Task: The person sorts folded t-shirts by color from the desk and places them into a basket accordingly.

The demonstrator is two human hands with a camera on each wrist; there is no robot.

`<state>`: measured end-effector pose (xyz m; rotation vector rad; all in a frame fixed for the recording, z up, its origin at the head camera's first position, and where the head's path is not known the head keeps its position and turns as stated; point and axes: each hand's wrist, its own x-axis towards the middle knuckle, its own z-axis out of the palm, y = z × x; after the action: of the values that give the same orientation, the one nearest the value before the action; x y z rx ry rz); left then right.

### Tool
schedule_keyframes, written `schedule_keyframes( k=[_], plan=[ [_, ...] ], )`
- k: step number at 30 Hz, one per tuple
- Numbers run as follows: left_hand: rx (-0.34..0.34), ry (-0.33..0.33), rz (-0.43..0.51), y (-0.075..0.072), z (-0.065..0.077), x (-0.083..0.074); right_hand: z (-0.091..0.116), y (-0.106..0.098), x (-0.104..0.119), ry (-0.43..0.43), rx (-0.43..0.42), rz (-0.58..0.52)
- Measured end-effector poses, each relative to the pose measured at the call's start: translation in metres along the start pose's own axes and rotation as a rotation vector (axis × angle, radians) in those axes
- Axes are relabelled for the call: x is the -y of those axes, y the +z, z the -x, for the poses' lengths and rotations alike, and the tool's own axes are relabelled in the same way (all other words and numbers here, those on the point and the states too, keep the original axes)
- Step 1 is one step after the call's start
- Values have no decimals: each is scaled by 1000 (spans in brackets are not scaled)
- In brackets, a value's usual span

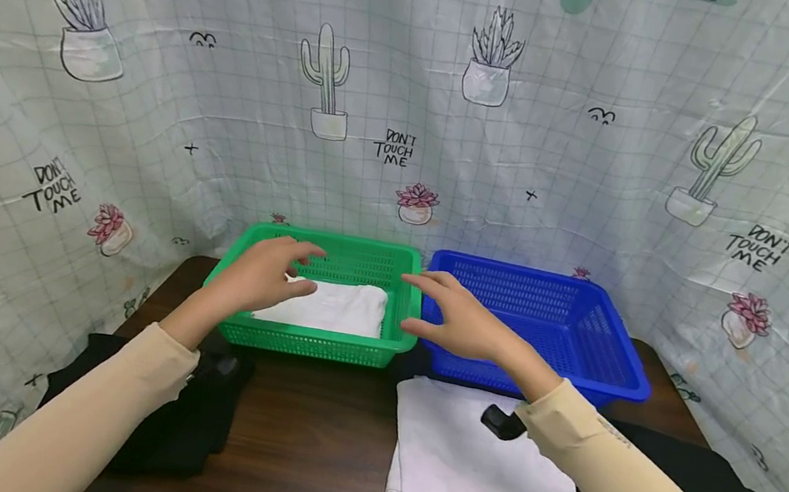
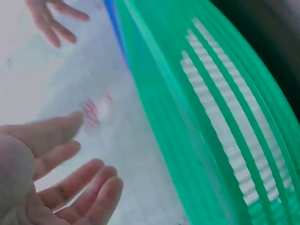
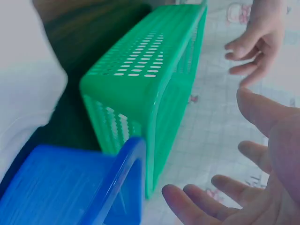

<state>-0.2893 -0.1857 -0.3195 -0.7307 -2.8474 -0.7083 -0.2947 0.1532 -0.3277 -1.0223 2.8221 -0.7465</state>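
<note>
Inside the green basket (image 1: 320, 345) lies a folded white cloth (image 1: 336, 308), partly hidden by my left hand. My left hand (image 1: 266, 277) hovers over the basket's left part, holding nothing, its fingers loosely bent. Above the gap between the green basket and the blue basket (image 1: 542, 326) is my right hand (image 1: 460, 318), also holding nothing, fingers spread and relaxed. In the left wrist view my left hand (image 2: 70, 183) is beside the green basket's rim, apart from it. The right wrist view has my right hand (image 3: 243, 187) apart from both rims.
A folded white garment (image 1: 477, 468) lies in front of the blue basket, under my right forearm. Black folded cloth (image 1: 171, 433) lies at the left, and more black cloth (image 1: 701, 491) at the right. A patterned curtain (image 1: 400, 95) hangs behind the brown table (image 1: 307, 435).
</note>
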Motion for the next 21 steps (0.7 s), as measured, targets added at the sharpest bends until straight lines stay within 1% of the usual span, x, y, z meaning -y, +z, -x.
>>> schedule_keyframes(
  k=[1, 4, 7, 10, 14, 18, 21],
  plan=[
    [-10, 26, 20, 1, 4, -7, 9, -2, -2, -3, -9, 3],
    [-12, 73, 90, 5, 14, -27, 41, -8, -7, -11, -37, -12],
    [9, 108, 164, 13, 24, -45, 75, -14, -14, -9, -66, -35],
    [32, 145, 221, 24, 33, -57, 105, -20, -22, 14, -91, -41],
    [74, 163, 291, 45, 41, -65, 139, -23, -34, 65, -109, -53],
    [161, 140, 390, 73, 47, -69, 170, -18, -49, 136, -115, -89],
    [223, 116, 451, 95, 49, -70, 189, -11, -61, 209, -107, -120]
  ],
)
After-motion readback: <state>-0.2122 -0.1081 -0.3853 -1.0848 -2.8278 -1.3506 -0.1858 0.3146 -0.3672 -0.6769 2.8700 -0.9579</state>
